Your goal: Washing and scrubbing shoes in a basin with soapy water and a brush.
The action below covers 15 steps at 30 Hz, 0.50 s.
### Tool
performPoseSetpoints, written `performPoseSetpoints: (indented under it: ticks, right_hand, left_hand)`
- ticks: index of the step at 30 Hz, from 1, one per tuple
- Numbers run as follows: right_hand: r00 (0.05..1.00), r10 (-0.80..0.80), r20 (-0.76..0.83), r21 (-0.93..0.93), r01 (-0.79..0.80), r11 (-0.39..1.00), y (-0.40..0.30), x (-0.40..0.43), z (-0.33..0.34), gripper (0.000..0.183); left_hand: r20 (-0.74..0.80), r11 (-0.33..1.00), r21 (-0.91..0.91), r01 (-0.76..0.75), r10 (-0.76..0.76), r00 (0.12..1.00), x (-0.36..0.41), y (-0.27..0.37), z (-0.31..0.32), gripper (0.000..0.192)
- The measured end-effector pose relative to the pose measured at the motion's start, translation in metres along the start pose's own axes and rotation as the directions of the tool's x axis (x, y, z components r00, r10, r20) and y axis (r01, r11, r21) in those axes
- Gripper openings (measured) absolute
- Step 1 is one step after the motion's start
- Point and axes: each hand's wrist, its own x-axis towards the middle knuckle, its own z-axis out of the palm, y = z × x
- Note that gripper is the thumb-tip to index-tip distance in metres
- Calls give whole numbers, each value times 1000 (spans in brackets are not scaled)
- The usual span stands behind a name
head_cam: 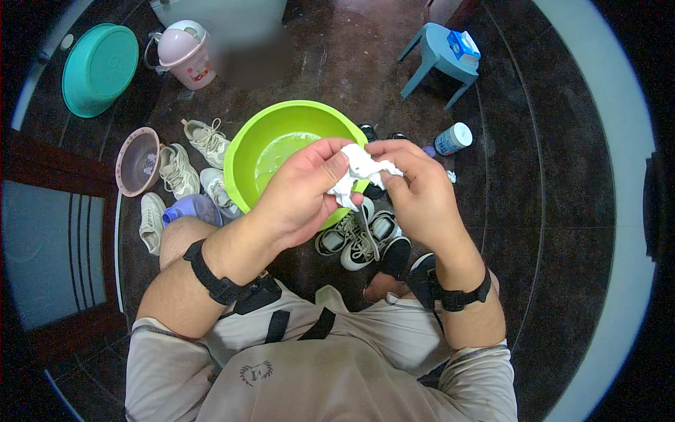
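Note:
Between both hands is a crumpled white piece of tissue or thin cloth (pixel 354 168). My left hand (pixel 303 192) grips its left side, thumb on top. The fingers and thumb of my right hand (pixel 419 187) pinch its right end. Below them stands a lime-green plastic basin (pixel 279 118) with some clear liquid at its bottom; my hands hide its right part. Under the hands, a pair of black-and-white lace-up sneakers (pixel 361 240) sits on the floor against the basin. A pale strip, perhaps a lace, lies over them.
Several pale sneakers (pixel 179 171), a purple plastic bottle (pixel 195 210) and a pink basin (pixel 122 169) lie left. Behind are a teal basin (pixel 100 68) and a pink lidded bucket (pixel 187 58). At right stand a blue-and-white canister (pixel 451 140) and a blue stool (pixel 435 39) bearing a tissue pack (pixel 464 46).

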Motion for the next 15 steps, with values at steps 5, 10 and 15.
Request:
performPoseSetpoints:
  ticks: [5,10,15]
  right_hand:
    - [999,-5,34,55,3,998,-3,0,0,11]
    - [994,-103,-46,-79,99,992,-4,2,5,11]
    - [999,-35,-27,-44,34,998,0,3,5,10]
  left_hand:
    - [18,1000,9,11,-11,1000,0,-1,-1,28]
    - [-4,999,-6,32,-32,999,0,-3,0,28]
    - [13,1000,-2,27,-27,1000,0,0,-1,29]
